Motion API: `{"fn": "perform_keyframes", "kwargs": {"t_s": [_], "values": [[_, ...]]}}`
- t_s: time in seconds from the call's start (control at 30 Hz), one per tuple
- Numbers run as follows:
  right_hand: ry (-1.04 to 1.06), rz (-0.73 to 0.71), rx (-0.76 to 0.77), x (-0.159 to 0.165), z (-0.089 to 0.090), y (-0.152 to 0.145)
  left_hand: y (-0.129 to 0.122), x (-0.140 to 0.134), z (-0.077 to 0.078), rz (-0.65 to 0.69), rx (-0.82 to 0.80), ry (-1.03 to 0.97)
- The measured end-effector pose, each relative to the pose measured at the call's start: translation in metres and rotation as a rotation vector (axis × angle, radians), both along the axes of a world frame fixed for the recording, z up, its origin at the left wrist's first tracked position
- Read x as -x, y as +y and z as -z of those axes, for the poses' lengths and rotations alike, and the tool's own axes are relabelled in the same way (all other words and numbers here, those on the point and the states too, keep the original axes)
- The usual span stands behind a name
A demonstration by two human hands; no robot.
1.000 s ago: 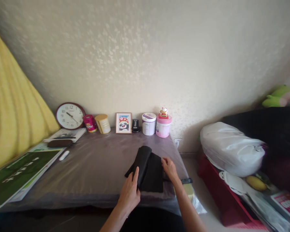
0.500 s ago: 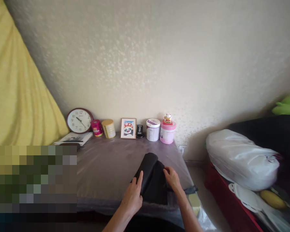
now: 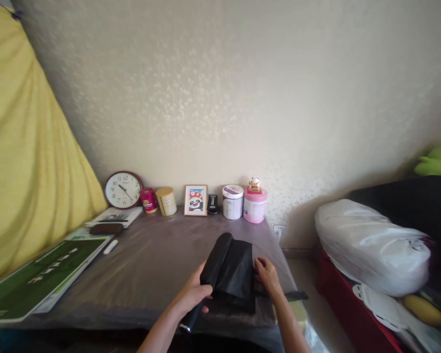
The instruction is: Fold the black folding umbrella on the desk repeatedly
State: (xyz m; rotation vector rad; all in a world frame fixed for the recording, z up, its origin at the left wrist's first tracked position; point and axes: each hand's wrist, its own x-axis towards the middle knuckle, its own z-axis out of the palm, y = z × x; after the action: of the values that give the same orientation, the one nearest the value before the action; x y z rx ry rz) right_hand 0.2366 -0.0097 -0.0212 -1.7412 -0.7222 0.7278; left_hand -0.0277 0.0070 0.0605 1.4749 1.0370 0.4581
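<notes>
A black folded umbrella (image 3: pixel 216 262) lies at a slant over the front of the table, its loose fabric flap (image 3: pixel 238 269) spread flat to the right. My left hand (image 3: pixel 193 291) is wrapped round the rolled part, thumb on top; the dark handle (image 3: pixel 191 317) with a shiny tip sticks out below it. Just beside the flap's right edge is my right hand (image 3: pixel 267 274), fingers curled together; whether anything is between them is hidden. A dark strap (image 3: pixel 296 295) runs out to the right behind my right wrist.
Along the wall stand a clock (image 3: pixel 124 189), a yellow-lidded can (image 3: pixel 166 201), a panda picture (image 3: pixel 196 200) and a pink-lidded tub (image 3: pixel 255 208). A green board (image 3: pixel 44 274) and a white marker (image 3: pixel 110 246) lie left. A white bag (image 3: pixel 371 245) sits at right.
My left hand has shifted down and left, now gripping round the umbrella with its handle showing. My right hand has come off the flap's edge, slightly to the right. The flap lies flatter.
</notes>
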Motion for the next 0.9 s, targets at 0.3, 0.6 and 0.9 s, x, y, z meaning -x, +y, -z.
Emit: {"fn": "perform_keyframes", "kwargs": {"t_s": [0.3,0.6,0.9], "values": [[0.008,-0.149,0.068,0.022,-0.022,-0.008,-0.017,-0.004,0.034,-0.124,-0.03,0.12],[-0.536,-0.094,0.002,0.03,-0.022,-0.012,-0.024,-0.009,0.053,-0.045,-0.537,0.51],[-0.443,-0.095,-0.144,0.044,-0.023,0.007,-0.029,-0.015,0.046,0.005,-0.567,0.705]]}}
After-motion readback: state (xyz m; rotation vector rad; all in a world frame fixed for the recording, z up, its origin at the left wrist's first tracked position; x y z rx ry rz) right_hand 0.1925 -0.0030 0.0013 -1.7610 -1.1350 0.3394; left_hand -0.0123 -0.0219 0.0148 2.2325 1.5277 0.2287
